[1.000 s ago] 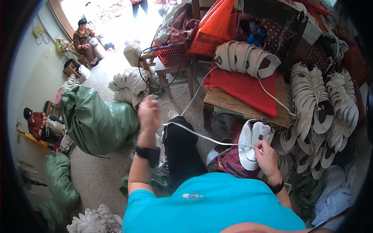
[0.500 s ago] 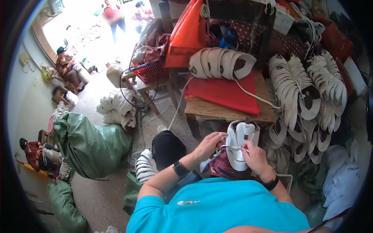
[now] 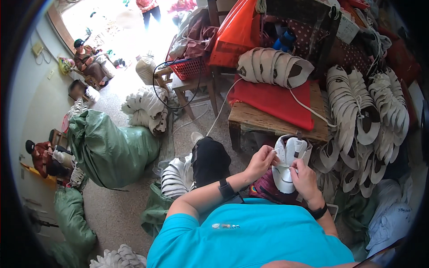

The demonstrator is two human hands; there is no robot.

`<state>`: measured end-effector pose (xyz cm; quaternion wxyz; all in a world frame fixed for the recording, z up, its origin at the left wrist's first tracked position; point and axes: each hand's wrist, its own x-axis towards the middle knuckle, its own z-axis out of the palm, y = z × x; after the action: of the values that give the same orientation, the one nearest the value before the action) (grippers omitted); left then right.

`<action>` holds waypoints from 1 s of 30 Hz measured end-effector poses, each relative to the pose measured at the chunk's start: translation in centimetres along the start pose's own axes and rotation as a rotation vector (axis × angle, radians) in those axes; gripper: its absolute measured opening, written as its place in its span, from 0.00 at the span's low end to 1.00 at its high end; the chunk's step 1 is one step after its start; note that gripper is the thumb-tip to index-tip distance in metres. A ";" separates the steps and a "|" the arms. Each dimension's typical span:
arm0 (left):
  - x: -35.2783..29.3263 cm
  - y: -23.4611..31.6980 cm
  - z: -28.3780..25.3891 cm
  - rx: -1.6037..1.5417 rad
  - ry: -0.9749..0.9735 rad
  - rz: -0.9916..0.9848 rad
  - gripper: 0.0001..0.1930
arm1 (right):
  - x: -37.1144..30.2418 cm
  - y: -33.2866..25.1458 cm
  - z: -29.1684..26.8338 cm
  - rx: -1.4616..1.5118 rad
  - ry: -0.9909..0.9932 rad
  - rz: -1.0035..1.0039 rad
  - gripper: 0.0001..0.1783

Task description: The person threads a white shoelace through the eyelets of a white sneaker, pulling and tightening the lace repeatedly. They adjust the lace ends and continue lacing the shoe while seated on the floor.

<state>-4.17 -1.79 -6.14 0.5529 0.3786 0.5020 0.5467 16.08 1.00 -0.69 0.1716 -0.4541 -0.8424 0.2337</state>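
A white shoe upper rests over my lap on a maroon patterned cloth, its toe toward me and its dotted tongue showing. At its left edge, my left hand is closed in a pinch on a thin white shoelace. My right hand is closed too, thumb and finger pressed on the right side of the upper near the lacing. The fingertips hide part of the lace. Both wrists wear dark bands.
Beyond the shoe stands a wooden bench with a red cloth and a roll of strung uppers. More bundles hang at the right. Green sacks stand at the left. People sit along the left wall.
The whole view has shifted, so things sit further right. My left hand has lifted slightly off the upper's lacing with its fingertips pinched; my right hand stays on the upper.
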 end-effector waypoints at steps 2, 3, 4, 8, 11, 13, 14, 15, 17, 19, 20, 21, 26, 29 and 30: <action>-0.2 -0.1 -0.1 0.343 -0.051 0.136 0.09 | 0.0 0.2 0.1 -0.003 0.015 -0.007 0.10; -0.2 -0.1 -0.3 0.521 -0.076 0.207 0.10 | 0.0 0.2 0.3 0.008 0.023 -0.010 0.10; -0.3 -0.5 -0.1 0.528 -0.103 0.235 0.11 | 0.0 0.2 0.3 0.018 0.032 -0.013 0.11; -0.6 -0.7 0.3 0.551 -0.179 0.229 0.13 | -0.6 0.1 0.3 0.189 0.077 0.093 0.12; -0.5 -0.1 0.3 0.549 -0.248 0.126 0.14 | -1.5 0.5 0.1 0.204 0.085 0.137 0.12; -0.6 0.1 0.1 0.562 -0.275 0.105 0.15 | -2.3 1.8 -0.3 0.110 0.078 0.157 0.11; -0.7 0.3 0.1 0.561 -0.290 0.097 0.15 | -2.9 2.7 -0.5 0.055 0.072 0.166 0.10; -0.8 0.7 0.1 0.565 -0.303 0.088 0.15 | -3.5 3.8 -0.6 0.005 0.069 0.172 0.09; -0.9 1.3 -0.2 0.581 -0.332 0.059 0.15 | -4.8 6.6 -0.5 -0.068 0.069 0.152 0.07; -1.0 1.2 -0.1 0.583 -0.370 0.021 0.14 | -6.3 9.2 -0.9 -0.275 0.086 0.033 0.07; -1.0 1.0 -0.2 0.574 -0.366 0.019 0.14 | -6.9 10.2 -1.2 -0.389 0.119 -0.017 0.05; -1.0 0.7 -0.2 0.560 -0.367 0.017 0.15 | -7.6 11.8 -1.5 -0.476 0.055 0.093 0.05; -0.8 0.3 0.0 0.641 -0.383 0.090 0.15 | -8.9 20.1 -2.6 -0.167 0.069 0.652 0.09; -0.8 0.5 0.0 0.694 -0.374 0.093 0.15 | -9.9 22.9 -3.2 1.107 0.266 0.914 0.16; -1.1 1.8 0.0 0.645 -0.379 0.005 0.15 | -10.4 24.6 -3.2 1.272 0.410 0.921 0.16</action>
<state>-4.46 -2.66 -4.27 0.4870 0.6289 0.5363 0.2822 40.06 4.71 -12.35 0.4346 -0.6046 -0.2288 0.6271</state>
